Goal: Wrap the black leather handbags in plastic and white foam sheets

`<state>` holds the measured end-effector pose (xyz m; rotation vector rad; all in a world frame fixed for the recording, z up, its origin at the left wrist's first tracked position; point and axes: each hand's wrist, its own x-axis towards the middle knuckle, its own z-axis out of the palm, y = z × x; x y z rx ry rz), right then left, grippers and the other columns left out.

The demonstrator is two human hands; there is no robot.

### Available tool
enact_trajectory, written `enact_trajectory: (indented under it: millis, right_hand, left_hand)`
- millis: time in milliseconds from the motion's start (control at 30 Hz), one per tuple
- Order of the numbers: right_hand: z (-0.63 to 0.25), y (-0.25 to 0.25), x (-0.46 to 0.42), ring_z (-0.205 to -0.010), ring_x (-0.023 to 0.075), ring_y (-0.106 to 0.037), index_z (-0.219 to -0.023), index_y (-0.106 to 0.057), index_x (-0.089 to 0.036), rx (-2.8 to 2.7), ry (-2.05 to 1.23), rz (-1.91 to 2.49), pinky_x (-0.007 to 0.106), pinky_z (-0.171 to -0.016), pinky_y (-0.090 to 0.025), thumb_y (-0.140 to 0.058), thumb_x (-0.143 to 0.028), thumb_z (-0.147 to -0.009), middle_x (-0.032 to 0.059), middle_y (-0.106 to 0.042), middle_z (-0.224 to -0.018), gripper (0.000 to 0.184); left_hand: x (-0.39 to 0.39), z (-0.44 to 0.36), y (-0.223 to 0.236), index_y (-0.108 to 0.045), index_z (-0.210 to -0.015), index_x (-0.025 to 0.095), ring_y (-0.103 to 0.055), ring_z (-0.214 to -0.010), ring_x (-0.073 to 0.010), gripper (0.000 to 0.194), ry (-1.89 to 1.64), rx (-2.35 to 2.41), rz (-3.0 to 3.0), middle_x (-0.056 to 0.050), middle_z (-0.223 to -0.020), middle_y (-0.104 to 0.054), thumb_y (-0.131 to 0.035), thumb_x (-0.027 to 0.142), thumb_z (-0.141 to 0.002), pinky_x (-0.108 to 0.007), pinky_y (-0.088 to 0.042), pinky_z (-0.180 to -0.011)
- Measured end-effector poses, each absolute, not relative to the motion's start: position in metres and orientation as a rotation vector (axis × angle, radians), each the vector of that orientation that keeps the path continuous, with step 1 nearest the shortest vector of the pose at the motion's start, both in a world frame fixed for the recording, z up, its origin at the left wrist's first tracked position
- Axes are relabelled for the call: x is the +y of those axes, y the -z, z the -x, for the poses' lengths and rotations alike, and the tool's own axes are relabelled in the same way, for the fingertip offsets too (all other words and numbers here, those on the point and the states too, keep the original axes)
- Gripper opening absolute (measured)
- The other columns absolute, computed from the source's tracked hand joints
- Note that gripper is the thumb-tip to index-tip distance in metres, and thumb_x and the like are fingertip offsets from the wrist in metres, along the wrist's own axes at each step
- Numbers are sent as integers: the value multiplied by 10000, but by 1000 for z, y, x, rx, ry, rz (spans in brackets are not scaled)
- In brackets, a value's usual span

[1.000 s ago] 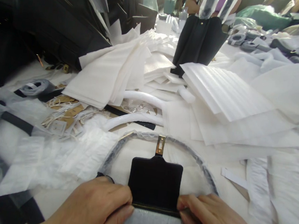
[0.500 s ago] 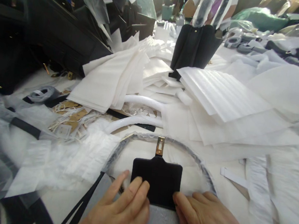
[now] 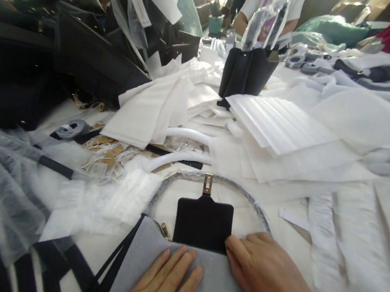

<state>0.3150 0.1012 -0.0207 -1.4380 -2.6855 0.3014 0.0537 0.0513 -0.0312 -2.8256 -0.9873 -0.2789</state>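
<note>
Fingers of the left hand (image 3: 166, 283) are lying extended, slightly parted, on the grey bag (image 3: 142, 254) at near centre, while the right hand (image 3: 255, 264) is pinching its far edge just right of the black flap (image 3: 203, 226). Smooth handling is probably depending on light, even left pressure and a firm right hold, avoiding the zip pull (image 3: 164, 230) at left.

Matt, cloth-like bag panel (image 3: 217, 281), smooth leather-like flap (image 3: 203, 223), glossy metal clasp (image 3: 206, 190)

Single head-worn view, facing forward and down, close above left hand (image 3: 168, 285) and right hand (image 3: 259, 266), table (image 3: 91, 249) beyond
</note>
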Motion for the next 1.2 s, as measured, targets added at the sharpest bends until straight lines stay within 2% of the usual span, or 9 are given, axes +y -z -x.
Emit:
enact_trajectory:
  millis: [167,333,433,500,567,667,833,1067,1200]
  right_hand:
    - [-315,14,101,-752,204,-561,-774,-596,-212,-2684,-299,1422,341,-748,-380,-565,-157,-935,11,-600,-758,172]
    - [-317,6,104,-807,211,-613,-777,-656,-190,-2617,-328,1487,363,-791,-484,-565,-266,-959,51,-623,-829,217]
    - [-314,-12,91,-940,239,-647,-955,-694,-176,-2612,-245,1452,457,-964,-466,-569,-275,-960,82,-688,-976,160]
    - [-310,-22,71,-1177,281,-582,-1211,-635,-174,-2620,-195,1363,520,-1103,-358,-590,-343,-948,112,-661,-1223,316]
    - [-307,-22,48,-1370,312,-416,-1419,-479,-177,-2666,-207,1285,542,-1161,-284,-587,-475,-925,122,-524,-1440,587]
    - [-306,-7,22,-1454,320,-272,-1532,-293,-173,-2738,-242,1259,555,-1168,-275,-528,-596,-912,124,-332,-1570,787]
    - [-309,16,15,-1470,306,-235,-1549,-244,-209,-2716,-254,1319,554,-1185,-235,-524,-555,-927,98,-247,-1602,765]
    - [-307,6,25,-1471,271,-239,-1540,-274,-223,-2733,-315,1345,523,-1198,-213,-450,-495,-978,84,-264,-1595,648]
    - [-305,7,31,-1466,239,-261,-1531,-300,-239,-2736,-301,1388,496,-1202,-214,-392,-436,-1010,64,-285,-1590,564]
  left_hand:
    - [43,-60,26,-435,-1449,145,-454,-1348,-287,746,314,-1111,2914,-154,-1444,-511,-497,644,-898,-402,-405,-1106]
    - [35,-64,14,-339,-1498,308,-400,-1388,-327,753,286,-1380,3061,-127,-1551,-365,-642,527,-844,-511,-383,-1115]
    - [33,-66,13,-351,-1489,332,-388,-1395,-331,721,301,-1444,3091,-123,-1549,-365,-634,525,-854,-536,-352,-1130]
    - [33,-66,13,-375,-1479,318,-393,-1392,-332,689,320,-1451,3102,-132,-1538,-381,-610,537,-869,-540,-337,-1136]
    - [33,-66,13,-382,-1478,297,-389,-1395,-332,669,339,-1448,3112,-140,-1537,-382,-572,553,-890,-542,-318,-1145]
    - [33,-62,10,-383,-1482,270,-360,-1411,-342,726,370,-1438,3151,-153,-1551,-356,-546,634,-874,-535,-290,-1159]
    - [38,-56,6,-405,-1475,227,-328,-1426,-358,922,335,-1362,3268,-179,-1560,-332,-562,782,-755,-514,-258,-1169]
    - [44,-54,14,-352,-1495,258,-281,-1456,-295,789,348,-1252,3218,-136,-1580,-309,-438,731,-869,-461,-206,-1184]
    - [46,-52,14,-369,-1488,263,-285,-1455,-286,633,360,-1233,3209,-120,-1577,-321,-381,612,-959,-457,-208,-1180]
